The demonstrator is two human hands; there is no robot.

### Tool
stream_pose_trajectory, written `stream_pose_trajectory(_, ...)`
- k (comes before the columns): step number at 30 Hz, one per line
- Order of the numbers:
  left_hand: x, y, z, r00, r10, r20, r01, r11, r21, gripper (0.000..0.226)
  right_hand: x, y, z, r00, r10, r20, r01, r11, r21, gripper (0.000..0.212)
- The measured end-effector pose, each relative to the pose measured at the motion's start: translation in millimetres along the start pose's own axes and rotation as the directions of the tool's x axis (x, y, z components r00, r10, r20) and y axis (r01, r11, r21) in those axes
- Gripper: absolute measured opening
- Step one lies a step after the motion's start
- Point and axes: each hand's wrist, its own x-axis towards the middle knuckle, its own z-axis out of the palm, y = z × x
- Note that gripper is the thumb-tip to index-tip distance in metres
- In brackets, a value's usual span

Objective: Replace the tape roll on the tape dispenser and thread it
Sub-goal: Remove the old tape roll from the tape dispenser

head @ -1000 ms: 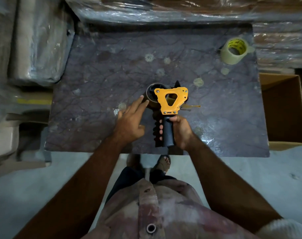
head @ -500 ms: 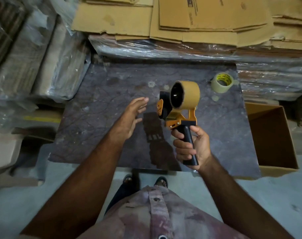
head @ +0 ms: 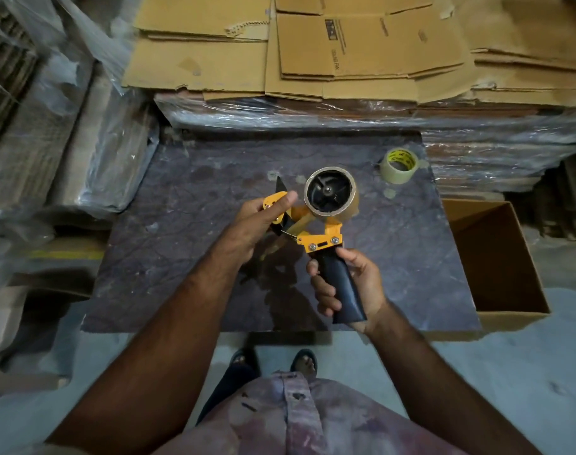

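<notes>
Tape dispenser [head: 316, 238]: we log one hand-held unit with an orange frame, held up in the air above the dark marbled table [head: 188, 244], over its middle, touching nothing but our two hands.
Handle [head: 341, 284]: black, pointing toward the table's near edge; our right hand [head: 349, 290] is wrapped round it, fingers curled across its left side and thumb up by the orange bracket.
Brown tape roll [head: 345, 208]: seated on the dispenser's black hub [head: 327, 192], open face turned toward us; it sits over the table's centre, toward the far side.
Front end [head: 275, 200]: the orange plate and black blade guard at the dispenser's left; our left hand [head: 257, 221] pinches this part, thumb laid across the top of the plate, fingers tucked beneath. We cannot tell whether a tape end lies under the fingers.
Clear tape roll [head: 399, 165]: yellow printed core, resting alone on the table's far right corner, well apart from the dispenser.
Open cardboard box [head: 497, 257]: on the floor, just beside the table's right edge.
Flattened cartons [head: 345, 50]: stacked on plastic-wrapped bundles behind the table's far edge.
Wrapped bundles [head: 66, 142]: piled off the table's left side.
Feet [head: 303, 361]: ours, in sandals, below the table's near edge.
</notes>
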Motion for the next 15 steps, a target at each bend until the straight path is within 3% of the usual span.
stream_pose_trajectory(3, 0, 5, -2, 0.996, 0.061, -0.059, -0.057, 0.996, 0.07, 0.047, -1, 1, 1, 0.98, 0.005, -0.197, -0.027, 0.994, -0.106, 0.027)
stream_pose_trajectory(9, 0, 11, 3, 0.986, 0.131, -0.098, -0.09, 0.934, 0.346, 0.065, 6, -2, 13, 0.897, 0.07, -0.437, -0.165, 0.969, -0.184, 0.015)
stream_pose_trajectory(12, -3, 11, 0, 0.993, 0.089, -0.081, -0.054, 0.928, 0.369, 0.069, 7, 1, 17, 0.888, 0.067, -0.455, -0.162, 0.971, -0.173, 0.011)
stream_pose_trajectory(15, -9, 4, -10, 0.999, 0.045, -0.015, -0.038, 0.95, 0.309, 0.054, 3, 1, 19, 0.89, 0.075, -0.451, -0.155, 0.977, -0.144, 0.016)
